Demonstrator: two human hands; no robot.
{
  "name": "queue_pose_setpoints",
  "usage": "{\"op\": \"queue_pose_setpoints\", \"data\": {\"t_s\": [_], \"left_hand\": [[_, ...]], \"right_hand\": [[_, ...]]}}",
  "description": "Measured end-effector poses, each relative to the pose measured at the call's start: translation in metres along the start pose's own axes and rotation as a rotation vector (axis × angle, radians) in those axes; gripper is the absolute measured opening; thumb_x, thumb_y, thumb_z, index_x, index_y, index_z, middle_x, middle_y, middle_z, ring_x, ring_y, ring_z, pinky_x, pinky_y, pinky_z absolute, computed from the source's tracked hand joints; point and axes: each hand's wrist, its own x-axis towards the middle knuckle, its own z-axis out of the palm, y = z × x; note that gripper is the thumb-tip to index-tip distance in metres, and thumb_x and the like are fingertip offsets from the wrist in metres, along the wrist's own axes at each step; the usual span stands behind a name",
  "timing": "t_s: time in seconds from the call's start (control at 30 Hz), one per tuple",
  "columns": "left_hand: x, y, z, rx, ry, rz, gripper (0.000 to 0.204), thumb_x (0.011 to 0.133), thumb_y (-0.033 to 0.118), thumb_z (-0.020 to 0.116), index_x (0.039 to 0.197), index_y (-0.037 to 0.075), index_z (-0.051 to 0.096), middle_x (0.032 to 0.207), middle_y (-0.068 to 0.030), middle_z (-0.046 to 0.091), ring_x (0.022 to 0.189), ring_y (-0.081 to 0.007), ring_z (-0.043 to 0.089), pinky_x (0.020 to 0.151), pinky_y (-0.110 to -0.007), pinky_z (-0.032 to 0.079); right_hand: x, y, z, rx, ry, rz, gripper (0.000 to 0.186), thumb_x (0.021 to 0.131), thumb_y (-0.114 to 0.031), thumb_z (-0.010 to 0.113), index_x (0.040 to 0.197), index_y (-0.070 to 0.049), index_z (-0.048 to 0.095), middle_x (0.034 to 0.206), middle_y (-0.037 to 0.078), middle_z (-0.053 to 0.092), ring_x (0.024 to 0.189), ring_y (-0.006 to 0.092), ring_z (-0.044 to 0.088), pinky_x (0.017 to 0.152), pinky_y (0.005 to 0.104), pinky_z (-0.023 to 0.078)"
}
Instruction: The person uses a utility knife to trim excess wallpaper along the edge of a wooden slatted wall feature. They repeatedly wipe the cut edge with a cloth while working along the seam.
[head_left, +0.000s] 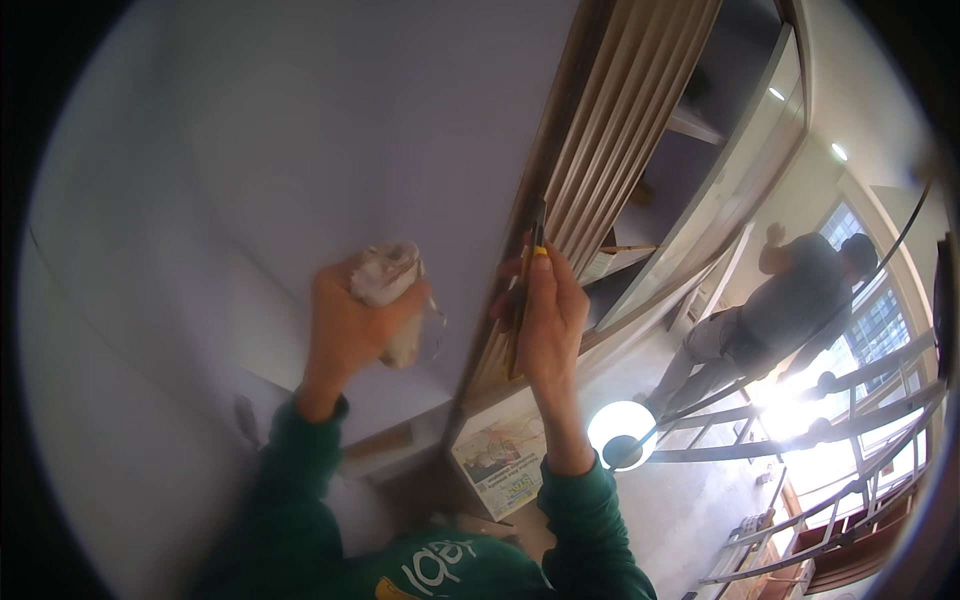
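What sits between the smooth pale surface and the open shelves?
In the head view, a dark edge strip and a ribbed brown panel lie between them.

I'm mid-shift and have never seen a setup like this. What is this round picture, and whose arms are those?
There is no machine here: these are a person's bare hands, in green sleeves, seen by a wide camera on their head. The lens bends straight edges. The left hand holds a crumpled pale bundle, perhaps cloth. The right hand holds a slim dark tool with a yellow part, beside a ribbed panel. A pale smooth surface fills much of the left side. A printed sheet shows lower down. At right is another person.
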Motion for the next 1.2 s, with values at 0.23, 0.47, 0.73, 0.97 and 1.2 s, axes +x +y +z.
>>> {"op": "queue_pose_setpoints", "data": {"t_s": [0.23,0.47,0.73,0.97,1.2], "left_hand": [[0.001,-0.019,0.007,-0.047,-0.032,0.011,0.025,0.08,0.01,0.079,0.101,-0.001,0.073,0.087,-0.0099,0.075,0.075,-0.0157,0.071,0.069,-0.029,0.058],[0.001,-0.027,0.007,-0.018,-0.023,0.029,0.026,0.08,0.012,0.08,0.102,-0.001,0.073,0.087,-0.0099,0.075,0.075,-0.0169,0.072,0.069,-0.03,0.058],[-0.001,-0.028,0.012,-0.075,0.037,0.072,0.011,0.079,0.007,0.078,0.084,-0.001,0.071,0.076,-0.0066,0.072,0.068,-0.0139,0.07,0.063,-0.029,0.056],[-0.001,-0.029,0.009,-0.072,0.036,0.079,0.01,0.079,0.006,0.077,0.085,0.0,0.072,0.076,-0.0061,0.072,0.068,-0.013,0.069,0.063,-0.029,0.056],[-0.003,-0.026,0.008,-0.056,0.046,0.09,0.011,0.079,0.007,0.078,0.085,0.0,0.072,0.077,-0.0061,0.073,0.069,-0.0128,0.069,0.064,-0.029,0.056]], "right_hand": [[0.012,0.005,0.001,-0.037,0.009,0.036,0.047,0.109,-0.035,0.042,0.131,0.004,0.056,0.092,0.01,0.067,0.058,0.0119,0.062,0.047,0.0252,0.045],[0.014,-0.005,0.002,-0.119,0.042,0.094,0.045,0.109,-0.033,0.042,0.127,0.004,0.059,0.085,0.01,0.067,0.054,0.0113,0.06,0.046,0.0249,0.045],[0.013,-0.004,0.0,-0.197,0.036,0.089,0.042,0.109,-0.031,0.042,0.125,0.002,0.062,0.076,0.008,0.067,0.051,0.0097,0.057,0.045,0.0242,0.042],[0.006,0.015,0.002,-0.185,0.042,0.089,0.044,0.108,-0.033,0.042,0.126,0.002,0.062,0.074,0.008,0.066,0.05,0.0087,0.056,0.045,0.0246,0.042],[-0.019,0.034,0.003,-0.184,0.024,0.17,0.044,0.108,-0.033,0.041,0.124,0.001,0.063,0.074,0.007,0.066,0.051,0.0093,0.056,0.045,0.0247,0.042]]}}
